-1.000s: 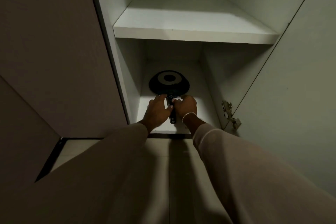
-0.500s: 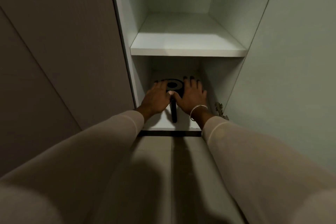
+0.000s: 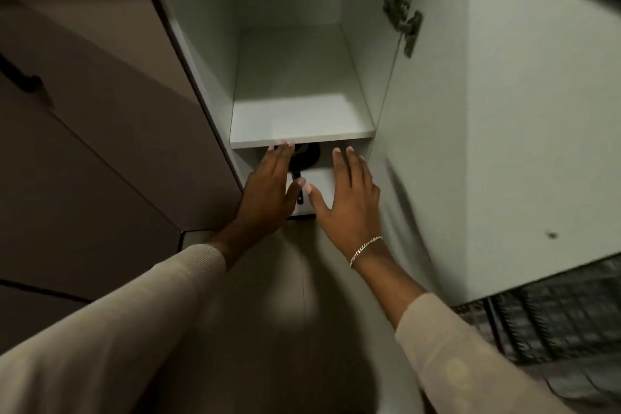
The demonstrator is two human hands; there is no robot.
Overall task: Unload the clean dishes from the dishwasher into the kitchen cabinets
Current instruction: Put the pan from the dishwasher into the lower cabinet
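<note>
Grip slack — left hand (image 3: 268, 191) and right hand (image 3: 346, 202) spread flat, holding nothing — flanking the pan (image 3: 307, 158).

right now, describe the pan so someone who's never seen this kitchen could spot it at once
Find the white cabinet standing open and look below its shelf, into the lower compartment. The pan lies there, its handle pointing out at the person, seen between the left hand and right hand. It is the only dark, round thing in that white interior.
</note>
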